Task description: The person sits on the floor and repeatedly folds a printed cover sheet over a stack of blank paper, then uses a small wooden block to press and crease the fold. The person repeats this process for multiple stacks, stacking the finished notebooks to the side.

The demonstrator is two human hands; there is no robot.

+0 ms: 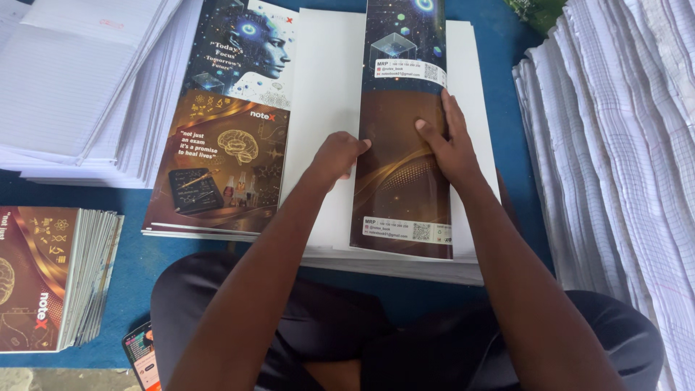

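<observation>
Both forearms reach up from the lap in dark trousers. Left hand (337, 153) curled, knuckles/fingertips pressing on the left edge of the folded cover strip (405, 137); grip on it not clear, can't tell if it pinches the edge. Right hand (449, 141) flat, fingers spread, pressing down on strip's right side, nothing clenched. Strip is glossy, dark blue at top, brown/gold below, lies lengthwise on a white sheet stack (322, 87), centre of view, on blue cloth (507, 80). Just left, touching the stack: printed cover sheets (228, 123) w/ face + brain artwork, lying flat. Far left, ruled paper piles (72, 80). Lower left, pile of finished notebooks (54, 279), brown covers. Phone (141, 355) by left knee. Right edge: tall pile of ruled/graph sheets (615, 145), fanned.
</observation>
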